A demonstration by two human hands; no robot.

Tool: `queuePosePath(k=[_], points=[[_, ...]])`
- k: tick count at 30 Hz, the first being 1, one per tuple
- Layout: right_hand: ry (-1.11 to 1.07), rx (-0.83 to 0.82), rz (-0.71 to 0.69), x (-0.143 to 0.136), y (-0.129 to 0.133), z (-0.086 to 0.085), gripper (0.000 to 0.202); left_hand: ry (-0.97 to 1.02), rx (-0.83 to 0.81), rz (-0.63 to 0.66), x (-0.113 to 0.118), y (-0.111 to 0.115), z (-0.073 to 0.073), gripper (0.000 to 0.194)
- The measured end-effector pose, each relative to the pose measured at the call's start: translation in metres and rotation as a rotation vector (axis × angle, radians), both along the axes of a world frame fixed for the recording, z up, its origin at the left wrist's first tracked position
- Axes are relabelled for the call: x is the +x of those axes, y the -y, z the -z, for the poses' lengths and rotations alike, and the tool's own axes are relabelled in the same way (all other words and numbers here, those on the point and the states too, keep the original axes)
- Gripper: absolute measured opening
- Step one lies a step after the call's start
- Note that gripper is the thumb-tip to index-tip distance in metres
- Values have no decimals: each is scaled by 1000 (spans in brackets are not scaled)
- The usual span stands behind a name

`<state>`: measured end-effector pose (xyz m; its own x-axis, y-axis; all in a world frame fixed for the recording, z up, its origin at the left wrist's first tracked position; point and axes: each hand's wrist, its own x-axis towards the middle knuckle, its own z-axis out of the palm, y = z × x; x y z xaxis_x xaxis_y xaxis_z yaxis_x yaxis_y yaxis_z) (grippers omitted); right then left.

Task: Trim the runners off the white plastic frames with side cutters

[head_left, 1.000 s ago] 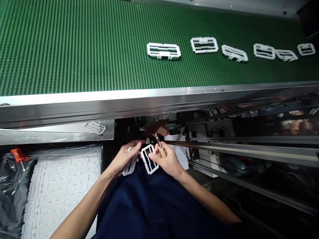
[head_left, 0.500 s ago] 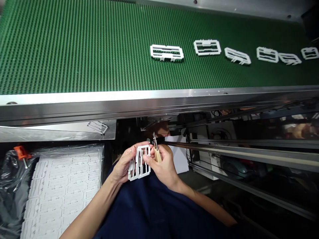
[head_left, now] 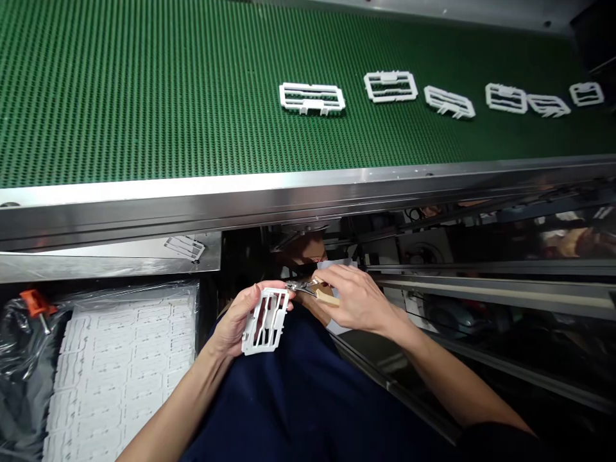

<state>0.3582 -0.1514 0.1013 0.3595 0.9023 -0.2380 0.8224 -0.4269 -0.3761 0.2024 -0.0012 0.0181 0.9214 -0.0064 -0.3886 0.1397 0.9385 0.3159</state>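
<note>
My left hand is closed on white slotted plastic frames, held tilted above my lap; they overlap, so I cannot tell exactly how many. In my right hand are nippers with pale yellow handles, fingers wrapped around the grips. The metal jaws of the nippers point left and sit at the upper right corner of the frames. Whether the jaws touch the plastic is too small to tell.
Several similar white frames lie on the green conveyor belt, behind its metal rail. At lower left, a plastic-lined box holds rows of white parts, beside an orange-handled clamp. Metal bars run along the right.
My right hand has moved right and turned, swinging the nippers from pointing up to pointing left at the frames. The frames in my left hand are turned slightly. Belt frames appear shifted slightly left.
</note>
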Motion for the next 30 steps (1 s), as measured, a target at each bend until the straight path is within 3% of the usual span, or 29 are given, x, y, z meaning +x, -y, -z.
queuePosePath(k=[9, 24, 30], points=[[79, -77, -175, 6, -4, -5, 20, 61, 25, 32, -5, -1, 1, 39], [79, -139, -174, 3, -7, -9, 15, 62, 65, 82, -9, -7, 3, 40], [-67, -136, -111, 2, -8, -7, 11, 49, 44, 71, -9, -7, 3, 38]])
